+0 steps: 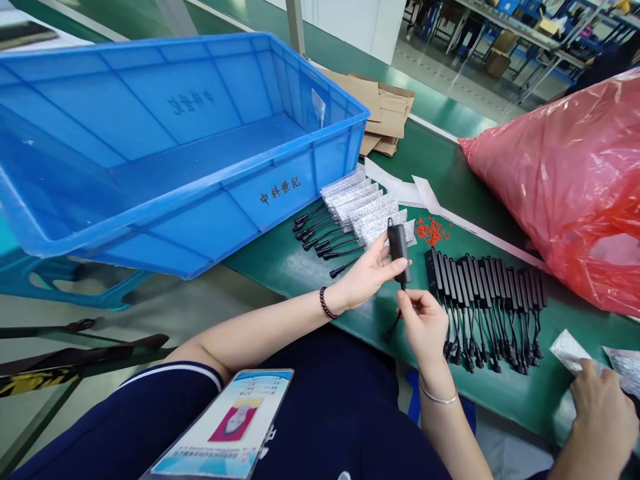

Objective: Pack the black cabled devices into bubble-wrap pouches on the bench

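Note:
A black box-shaped device with a loop at its top and a cable below [399,248] is upright in my left hand [367,273], thumb across its front. Just under it, my right hand [426,327] pinches the cable where it leaves the housing. Behind my left hand lies a row of bubble-wrapped devices [365,210], their black cables pointing toward me. Right of my hands, several unwrapped black devices [483,277] stand side by side with cables hanging toward the bench edge. Small orange-red rings [433,231] are heaped behind them.
A large blue crate [240,193] fills the left side. A pink plastic bag [560,173] bulges at the right. Flattened cardboard [385,110] lies behind the crate. At the lower right, a co-worker's hand [600,407] touches bubble wrap [570,350] on the green bench [295,270].

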`<control>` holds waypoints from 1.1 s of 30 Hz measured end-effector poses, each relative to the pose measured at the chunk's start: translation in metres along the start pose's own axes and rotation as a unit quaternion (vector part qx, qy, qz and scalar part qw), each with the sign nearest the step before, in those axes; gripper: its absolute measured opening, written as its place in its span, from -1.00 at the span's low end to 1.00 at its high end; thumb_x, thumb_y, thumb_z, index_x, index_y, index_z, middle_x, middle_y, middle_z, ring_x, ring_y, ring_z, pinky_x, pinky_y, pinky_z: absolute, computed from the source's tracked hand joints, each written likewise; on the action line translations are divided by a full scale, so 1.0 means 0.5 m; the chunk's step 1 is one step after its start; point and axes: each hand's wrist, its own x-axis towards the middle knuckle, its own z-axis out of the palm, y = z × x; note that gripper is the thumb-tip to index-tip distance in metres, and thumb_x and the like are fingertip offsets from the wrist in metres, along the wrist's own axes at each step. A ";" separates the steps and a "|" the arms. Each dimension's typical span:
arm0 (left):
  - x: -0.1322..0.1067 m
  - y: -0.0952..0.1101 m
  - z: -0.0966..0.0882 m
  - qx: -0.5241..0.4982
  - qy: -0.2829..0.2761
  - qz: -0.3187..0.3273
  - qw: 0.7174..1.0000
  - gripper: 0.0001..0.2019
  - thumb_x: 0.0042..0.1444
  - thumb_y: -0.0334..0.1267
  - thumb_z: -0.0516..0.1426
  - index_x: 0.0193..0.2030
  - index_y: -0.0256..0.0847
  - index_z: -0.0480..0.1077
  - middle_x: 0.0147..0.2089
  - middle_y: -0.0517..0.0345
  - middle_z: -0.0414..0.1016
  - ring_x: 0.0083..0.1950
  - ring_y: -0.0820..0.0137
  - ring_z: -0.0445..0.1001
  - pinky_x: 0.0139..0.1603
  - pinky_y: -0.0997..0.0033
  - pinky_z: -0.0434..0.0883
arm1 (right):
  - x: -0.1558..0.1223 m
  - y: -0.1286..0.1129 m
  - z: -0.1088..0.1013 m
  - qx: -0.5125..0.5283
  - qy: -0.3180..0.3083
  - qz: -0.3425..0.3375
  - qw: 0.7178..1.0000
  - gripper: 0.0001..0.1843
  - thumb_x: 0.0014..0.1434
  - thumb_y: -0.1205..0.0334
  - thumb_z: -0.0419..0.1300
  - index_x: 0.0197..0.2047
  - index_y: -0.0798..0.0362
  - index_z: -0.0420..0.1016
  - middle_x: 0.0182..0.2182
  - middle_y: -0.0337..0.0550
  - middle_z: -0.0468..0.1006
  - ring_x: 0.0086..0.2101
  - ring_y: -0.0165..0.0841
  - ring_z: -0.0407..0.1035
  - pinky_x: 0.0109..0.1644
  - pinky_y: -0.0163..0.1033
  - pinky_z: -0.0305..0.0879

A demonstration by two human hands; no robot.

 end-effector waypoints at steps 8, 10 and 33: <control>-0.042 0.039 -0.004 0.082 -0.078 -0.079 0.990 -0.52 0.18 -0.28 0.10 0.21 -0.23 0.11 -0.01 -0.08 0.38 -0.31 0.45 0.47 -0.30 0.39 0.48 | 0.039 -0.078 -0.049 -0.156 0.041 -0.213 0.964 -0.94 0.15 0.33 0.22 -0.26 0.03 0.49 -0.32 -0.14 0.51 -0.31 -0.38 0.43 -0.26 -0.26 0.42; -0.055 0.042 -0.002 0.132 -0.092 -0.074 0.984 -0.48 0.19 -0.29 0.08 0.27 -0.21 0.05 -0.04 -0.05 0.37 -0.28 0.44 0.47 -0.28 0.38 0.49 | 0.061 -0.082 -0.054 -0.157 0.027 -0.222 0.962 -0.90 0.14 0.33 0.22 -0.23 0.03 0.50 -0.21 -0.08 0.49 -0.17 -0.31 0.43 -0.13 -0.18 0.45; -0.093 0.035 -0.013 0.478 -0.110 0.037 0.871 -0.39 0.19 -0.38 -0.07 0.39 -0.29 -0.09 0.00 -0.10 0.43 0.18 0.15 0.32 0.26 0.05 0.22 | 0.099 -0.085 -0.048 -0.060 -0.105 -0.103 0.987 -0.93 0.06 0.27 0.29 -0.44 0.04 0.53 -0.36 -0.17 0.47 -0.34 -0.39 0.39 -0.35 -0.28 0.39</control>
